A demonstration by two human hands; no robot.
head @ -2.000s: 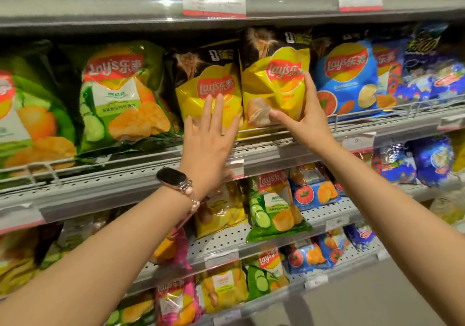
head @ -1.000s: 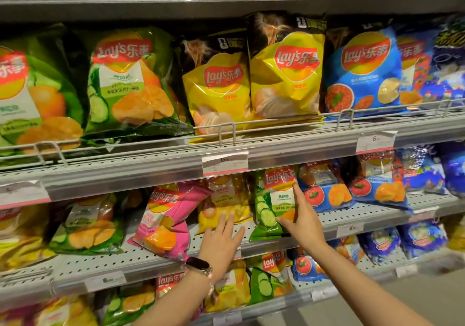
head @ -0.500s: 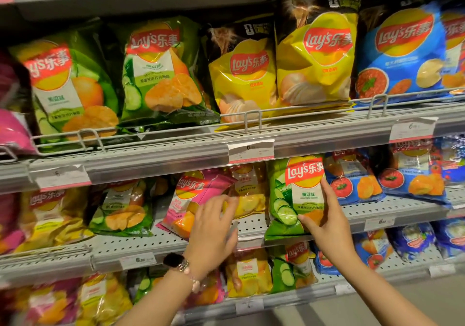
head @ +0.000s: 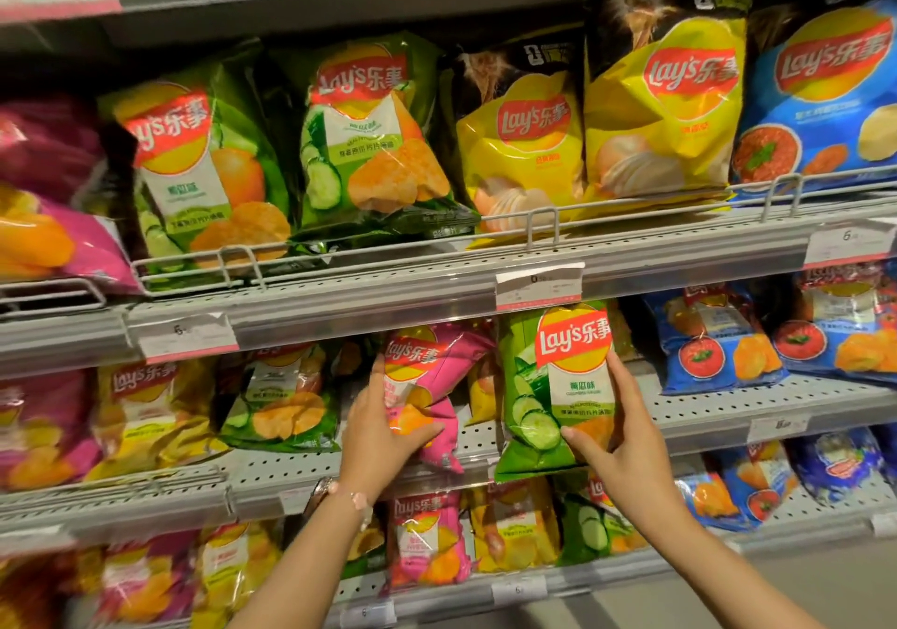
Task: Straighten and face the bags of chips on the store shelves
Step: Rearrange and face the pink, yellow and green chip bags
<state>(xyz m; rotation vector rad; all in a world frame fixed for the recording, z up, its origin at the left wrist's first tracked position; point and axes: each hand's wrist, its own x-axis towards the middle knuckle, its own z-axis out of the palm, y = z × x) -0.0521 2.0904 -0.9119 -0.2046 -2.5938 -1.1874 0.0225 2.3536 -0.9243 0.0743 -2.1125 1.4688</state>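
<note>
Fingers of the left hand curl around the lower half of the pink bag, thumb across its front, while the right hand grips the green cucumber bag from its right edge, thumb pressed on the lower front and fingers wrapped behind. Both bags sit on the middle shelf, near its front edge, directly under a price tag on the rail above. What the coming move turns on is tilt: the green bag stands nearly upright, long axis running from 6 to 12 o'clock with its logo facing out, whereas the pink bag leans, its top pointing toward about 1 o'clock and its crumpled upper corner reaching toward the green bag's left edge. A yellow bag shows in the narrow gap behind them. The left hand, already on the pink bag, is the one placed to rotate it back toward 12 o'clock. Open shelf lies at 6 o'clock of the pink bag and between the two bags' bases, so there seems room to square it; overhead clearance under the upper rail is tight.
</note>
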